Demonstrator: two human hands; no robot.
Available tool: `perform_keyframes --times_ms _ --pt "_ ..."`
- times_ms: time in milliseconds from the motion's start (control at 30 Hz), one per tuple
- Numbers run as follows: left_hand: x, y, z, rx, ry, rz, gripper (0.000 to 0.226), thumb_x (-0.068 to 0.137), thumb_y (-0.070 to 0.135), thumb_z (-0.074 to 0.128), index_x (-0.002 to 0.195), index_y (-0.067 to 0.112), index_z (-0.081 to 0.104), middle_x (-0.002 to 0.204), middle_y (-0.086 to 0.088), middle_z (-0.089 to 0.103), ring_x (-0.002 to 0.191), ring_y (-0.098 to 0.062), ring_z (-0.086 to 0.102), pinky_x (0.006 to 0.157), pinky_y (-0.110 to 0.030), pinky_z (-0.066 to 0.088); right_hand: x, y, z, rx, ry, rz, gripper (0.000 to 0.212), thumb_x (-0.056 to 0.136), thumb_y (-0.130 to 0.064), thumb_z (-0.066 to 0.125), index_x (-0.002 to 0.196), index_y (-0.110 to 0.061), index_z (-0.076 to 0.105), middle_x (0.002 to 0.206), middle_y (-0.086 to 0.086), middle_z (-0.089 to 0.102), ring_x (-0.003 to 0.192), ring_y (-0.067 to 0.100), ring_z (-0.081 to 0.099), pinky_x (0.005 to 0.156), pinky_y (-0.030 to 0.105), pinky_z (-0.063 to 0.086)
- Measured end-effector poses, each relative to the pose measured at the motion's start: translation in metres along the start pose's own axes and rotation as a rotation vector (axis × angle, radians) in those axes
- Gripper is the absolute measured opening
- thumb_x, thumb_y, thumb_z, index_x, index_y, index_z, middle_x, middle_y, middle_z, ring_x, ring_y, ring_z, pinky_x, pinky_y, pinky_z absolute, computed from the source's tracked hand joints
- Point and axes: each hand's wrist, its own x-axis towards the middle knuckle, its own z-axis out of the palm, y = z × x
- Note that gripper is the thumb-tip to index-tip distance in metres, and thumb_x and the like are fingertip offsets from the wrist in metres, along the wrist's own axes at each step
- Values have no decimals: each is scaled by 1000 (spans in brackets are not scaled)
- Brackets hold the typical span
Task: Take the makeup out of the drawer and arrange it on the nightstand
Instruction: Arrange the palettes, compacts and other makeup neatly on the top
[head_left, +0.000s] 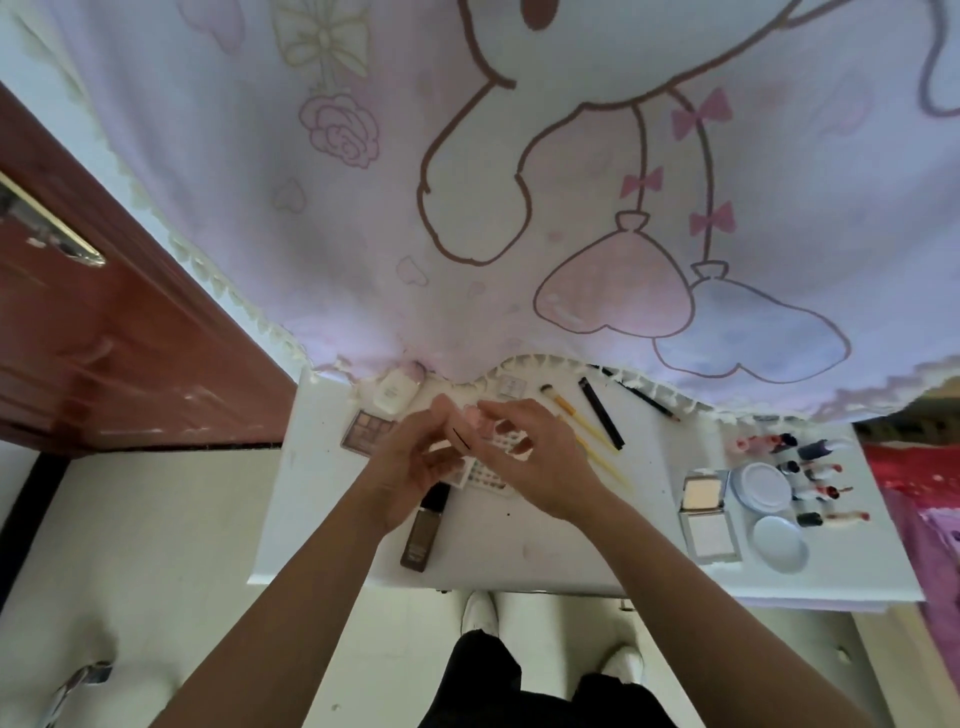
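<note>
Both my hands meet over the middle of the white nightstand (519, 551). My left hand (415, 457) and my right hand (535, 457) together hold a small pink item (471, 415) at their fingertips; what it is I cannot tell. A white false-lash tray (488, 473) lies under them, partly hidden. An eyeshadow palette (363, 428) and a cream bottle (393, 389) lie at the back left. A brown foundation bottle (423, 530) lies below my left hand. Brushes (571, 410) and dark pencils (602, 413) lie right of my hands.
At the right stand powder compacts (706, 514), round blue cases (763, 486) and several lipsticks (810, 467). A pink cartoon curtain (519, 208) hangs over the nightstand's back edge. A red-brown door (104, 338) is at the left. My white shoes (480, 616) show below the front edge.
</note>
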Motion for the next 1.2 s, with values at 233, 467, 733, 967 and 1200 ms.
perform_keyframes --times_ms 233,467,733,967,1200 --pt "-14 -4 51 10 -49 51 37 93 27 60 117 0 59 114 -21 66 107 -32 62 90 -37 54 -39 -6 -50 4 49 -118 36 88 -43 68 122 -30 71 109 -14 72 99 2 66 86 25 55" --pt "-34 -8 97 53 -172 131 45 90 16 67 125 -7 51 121 -29 62 112 -39 63 88 -35 55 -68 -5 -91 -13 85 -195 37 85 -37 74 120 -30 72 101 -15 74 92 4 68 82 24 56" --pt "-43 -10 124 60 -157 148 47 90 8 62 133 -3 46 120 -29 62 109 -40 64 85 -37 55 -82 -5 -114 42 108 -272 33 84 -35 72 116 -27 74 97 -15 73 92 9 68 82 29 57" --pt "-45 -7 136 192 -93 176 34 74 7 66 105 -1 56 105 -19 59 98 -33 63 78 -37 53 -85 0 -113 52 70 -253 37 86 -31 74 122 -28 71 108 -14 71 103 6 64 86 26 55" --pt "-53 -10 138 357 29 328 82 61 12 92 132 21 50 126 1 63 110 -18 67 88 -32 56 -89 -13 -117 506 -47 105 23 100 -26 57 120 -29 67 108 -3 73 99 14 70 84 23 55"
